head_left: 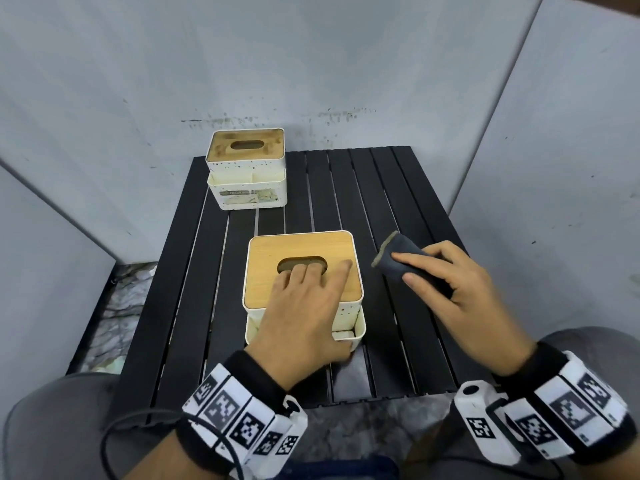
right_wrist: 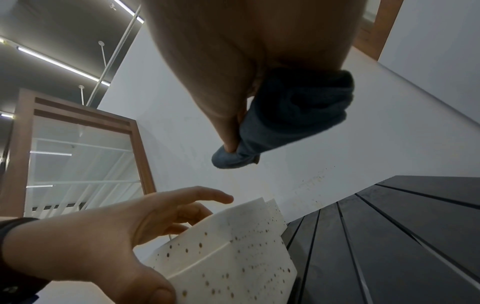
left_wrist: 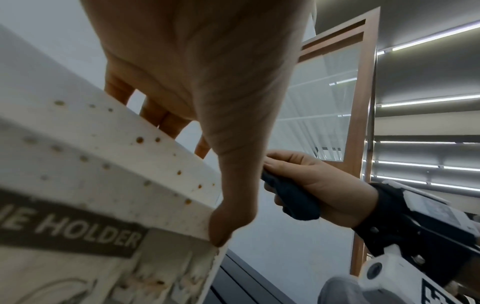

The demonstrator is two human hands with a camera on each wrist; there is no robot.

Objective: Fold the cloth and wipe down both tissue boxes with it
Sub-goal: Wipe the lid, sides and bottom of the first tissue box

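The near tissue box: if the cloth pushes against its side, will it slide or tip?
The near tissue box probably slides rather than tips: it looks squat and wide, on a smooth slatted table. The left hand resting on its lid should steady it against the cloth.

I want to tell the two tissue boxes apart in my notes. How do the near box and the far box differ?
The near tissue box has a clean, light wooden lid; the far tissue box has a darker, stained lid. The left hand rests on the near box, thumb at its front corner; nothing touches the far box. The right hand holds the folded cloth beside the near box only. Both are white, speckled, with an oval slot.
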